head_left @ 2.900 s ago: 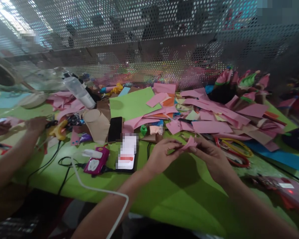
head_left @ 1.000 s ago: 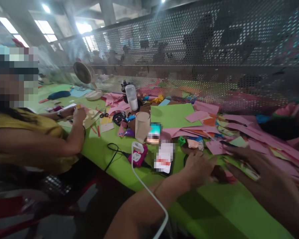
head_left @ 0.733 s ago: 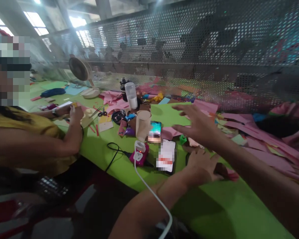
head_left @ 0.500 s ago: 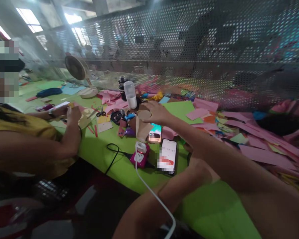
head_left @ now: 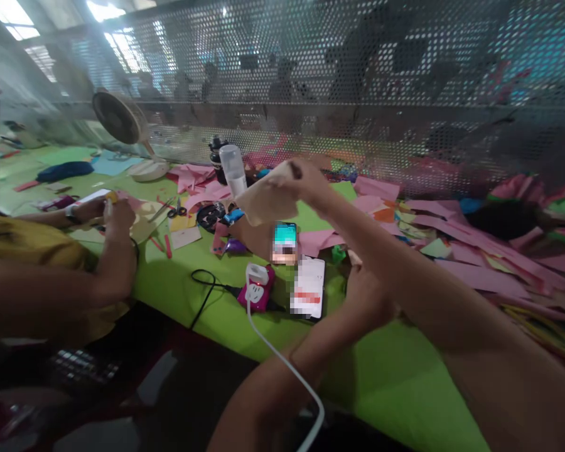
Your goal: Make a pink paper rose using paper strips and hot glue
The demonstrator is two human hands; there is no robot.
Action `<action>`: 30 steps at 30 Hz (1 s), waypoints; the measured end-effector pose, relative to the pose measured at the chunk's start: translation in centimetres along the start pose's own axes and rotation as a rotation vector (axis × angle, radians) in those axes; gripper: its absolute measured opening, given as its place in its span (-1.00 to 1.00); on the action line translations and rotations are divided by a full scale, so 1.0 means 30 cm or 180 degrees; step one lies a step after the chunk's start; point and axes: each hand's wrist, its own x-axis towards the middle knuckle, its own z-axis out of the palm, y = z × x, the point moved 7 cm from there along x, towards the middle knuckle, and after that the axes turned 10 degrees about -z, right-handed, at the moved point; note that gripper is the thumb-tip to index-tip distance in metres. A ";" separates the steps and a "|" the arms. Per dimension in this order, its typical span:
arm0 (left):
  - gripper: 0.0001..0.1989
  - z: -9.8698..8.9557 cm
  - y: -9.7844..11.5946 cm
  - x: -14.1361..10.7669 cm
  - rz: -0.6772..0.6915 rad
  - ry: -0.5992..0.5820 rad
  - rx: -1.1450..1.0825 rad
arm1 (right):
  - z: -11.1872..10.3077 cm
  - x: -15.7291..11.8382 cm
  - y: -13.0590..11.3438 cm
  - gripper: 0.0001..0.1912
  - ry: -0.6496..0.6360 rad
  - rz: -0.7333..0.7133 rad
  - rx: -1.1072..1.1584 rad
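Observation:
My right hand (head_left: 307, 182) reaches out over the far part of the table, its fingers closed on the edge of a beige sheet (head_left: 269, 199) that looks like paper. The sheet hangs tilted above a lit phone (head_left: 285, 238) and just in front of a clear plastic bottle (head_left: 233, 169). Under my right forearm, my left hand (head_left: 370, 290) is curled low over the table; the forearm covers part of it, and what its fingers hold is not clear. Beside it lie a second phone (head_left: 309, 285) with a white screen and a small green piece (head_left: 339, 253).
A magenta power socket (head_left: 255, 292) with a white charger and cable (head_left: 275, 355) sits at the near edge. Scissors (head_left: 177, 208) lie left. Pink paper strips (head_left: 480, 245) pile up on the right. A co-worker's hands (head_left: 117, 213) work at left; a fan (head_left: 117, 119) stands behind.
My right hand, spread over the beige sheet before, now grips it and has raised it off the table. My left hand stays low near the phone. The view has shifted slightly right.

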 end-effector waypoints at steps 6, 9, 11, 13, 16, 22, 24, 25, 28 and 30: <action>-0.61 -0.080 -0.014 0.013 -0.0561 0.0181 -0.2459 | -0.392 -0.384 0.105 -0.79 0.1534 0.0683 0.1959; -0.56 -0.053 0.007 -0.004 -0.0863 -0.0262 -0.3969 | -0.436 -0.610 0.191 -0.60 0.2202 0.1006 0.2589; -0.62 -0.018 0.010 -0.021 -0.1276 -0.0469 -0.4337 | -0.414 -0.734 0.228 -0.55 0.2218 0.1280 0.2612; -0.66 0.011 0.009 -0.031 -0.1558 -0.0604 -0.4497 | -0.385 -0.826 0.252 -0.60 0.1930 0.1511 0.2370; -0.55 0.024 -0.002 -0.026 -0.1596 -0.0545 -0.4649 | -0.382 -0.900 0.274 -0.45 0.1468 0.1521 0.1622; -0.48 0.041 -0.046 -0.012 -0.1575 -0.0393 -0.4537 | -0.394 -0.876 0.231 -0.12 0.0918 0.0563 0.0039; -0.42 0.052 -0.053 -0.008 -0.1563 -0.0500 -0.4457 | -0.384 -0.870 0.213 -0.20 0.0919 0.0403 -0.0232; -0.39 0.057 -0.056 -0.007 -0.1558 -0.0561 -0.4397 | -0.382 -0.870 0.206 -0.25 0.0959 0.0351 -0.0349; -0.34 0.060 -0.058 -0.007 -0.1383 -0.0651 -0.4252 | -0.405 -0.885 0.189 -0.50 0.1249 0.0227 -0.0648; -0.32 0.064 -0.068 -0.012 -0.1335 -0.0625 -0.4218 | -0.430 -0.896 0.183 -0.74 0.1471 0.0185 -0.0750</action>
